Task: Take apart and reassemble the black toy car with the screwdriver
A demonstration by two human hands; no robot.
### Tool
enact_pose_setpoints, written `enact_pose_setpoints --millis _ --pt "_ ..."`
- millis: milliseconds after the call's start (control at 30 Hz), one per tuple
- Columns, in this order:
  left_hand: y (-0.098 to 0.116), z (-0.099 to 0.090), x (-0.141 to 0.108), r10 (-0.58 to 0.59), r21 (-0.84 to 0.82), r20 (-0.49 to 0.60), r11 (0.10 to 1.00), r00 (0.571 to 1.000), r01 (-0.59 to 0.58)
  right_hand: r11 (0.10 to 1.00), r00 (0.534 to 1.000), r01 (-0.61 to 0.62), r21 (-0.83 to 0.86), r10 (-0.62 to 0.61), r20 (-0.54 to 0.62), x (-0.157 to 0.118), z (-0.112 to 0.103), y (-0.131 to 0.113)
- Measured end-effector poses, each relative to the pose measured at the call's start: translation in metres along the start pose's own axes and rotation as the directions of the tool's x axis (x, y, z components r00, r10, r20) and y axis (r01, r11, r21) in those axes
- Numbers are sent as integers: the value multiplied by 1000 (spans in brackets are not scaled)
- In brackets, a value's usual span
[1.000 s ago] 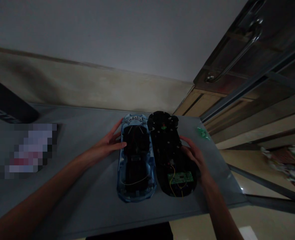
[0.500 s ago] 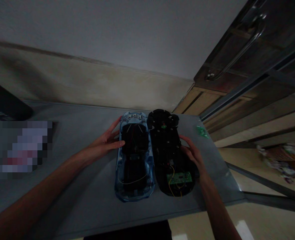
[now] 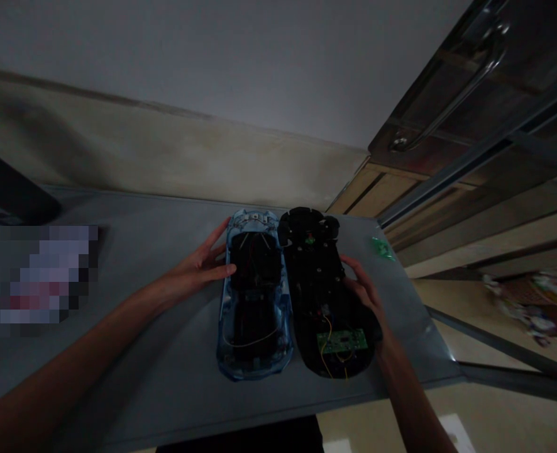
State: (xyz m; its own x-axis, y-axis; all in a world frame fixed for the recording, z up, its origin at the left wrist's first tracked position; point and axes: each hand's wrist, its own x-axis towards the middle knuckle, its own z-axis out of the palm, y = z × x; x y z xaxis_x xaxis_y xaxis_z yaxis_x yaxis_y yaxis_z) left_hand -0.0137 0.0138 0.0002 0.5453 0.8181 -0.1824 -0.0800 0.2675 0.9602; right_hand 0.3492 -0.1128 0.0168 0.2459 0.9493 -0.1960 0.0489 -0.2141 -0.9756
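A blue toy car body shell point(image 3: 284, 314) lies upside down on the grey table, its hollow inside facing up with thin wires across it. My left hand point(image 3: 211, 260) grips its left side, thumb over the rim and fingers along the outer edge. Right beside it is the black toy car chassis point(image 3: 314, 277), with a green circuit board point(image 3: 342, 341) and yellow wires at its near end. My right hand point(image 3: 364, 286) holds the chassis by its right side; some of its fingers are hidden behind the chassis.
The grey table point(image 3: 165, 365) ends at a wall behind. A small green plastic packet point(image 3: 382, 248) lies near its right edge. On the left are a blurred-out flat item point(image 3: 47, 277) and a dark cylindrical object point(image 3: 14, 189). A metal door handle point(image 3: 452, 94) is at upper right.
The near end of the chassis has shifted slightly right and toward me, with my right hand on it. The shell and my left hand stay almost still.
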Motion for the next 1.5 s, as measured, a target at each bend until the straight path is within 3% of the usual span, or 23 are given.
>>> enact_pose_setpoints --millis 267,467,867,1500 --pt "9 5 -4 -26 14 -14 1000 1000 27 999 1000 -11 42 11 12 -1 4 -7" --pt "9 6 -3 -30 25 -17 999 999 30 986 1000 -9 165 6 15 2 4 -3" --pt "2 1 -1 -20 1 8 1000 1000 20 991 997 -6 135 16 -71 5 5 0" --pt "9 5 -5 -30 54 -16 998 999 31 993 1000 13 119 -13 -3 6 2 5"
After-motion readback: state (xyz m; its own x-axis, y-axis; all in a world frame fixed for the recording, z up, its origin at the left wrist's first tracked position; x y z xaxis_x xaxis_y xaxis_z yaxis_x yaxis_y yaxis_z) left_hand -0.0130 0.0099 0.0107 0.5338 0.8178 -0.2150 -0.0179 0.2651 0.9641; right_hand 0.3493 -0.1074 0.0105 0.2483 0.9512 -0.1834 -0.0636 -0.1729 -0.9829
